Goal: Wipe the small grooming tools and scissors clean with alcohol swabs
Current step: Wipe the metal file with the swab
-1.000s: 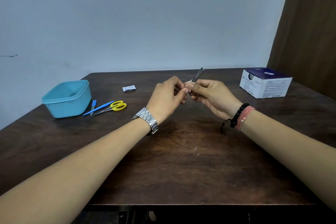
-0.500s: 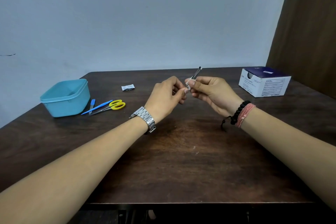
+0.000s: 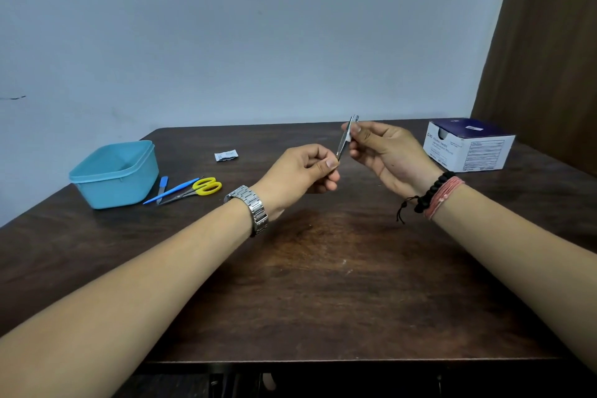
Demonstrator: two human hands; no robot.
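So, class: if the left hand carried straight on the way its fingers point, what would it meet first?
The left hand points right, toward the right hand, which it would likely meet first; the tool already bridges them. Depth is uncertain.

Dark wood desk (image 3: 323, 284), grain visible, butted against the wall. Far left: light-blue tub (image 3: 114, 174), no lid. Just right of it, a small blue tool (image 3: 162, 189), a blue stick tool (image 3: 172, 191) and yellow-handled scissors (image 3: 197, 191), bunched together. Behind them, a torn swab wrapper (image 3: 226, 155). Far right corner: white-and-navy swab box (image 3: 468, 145).
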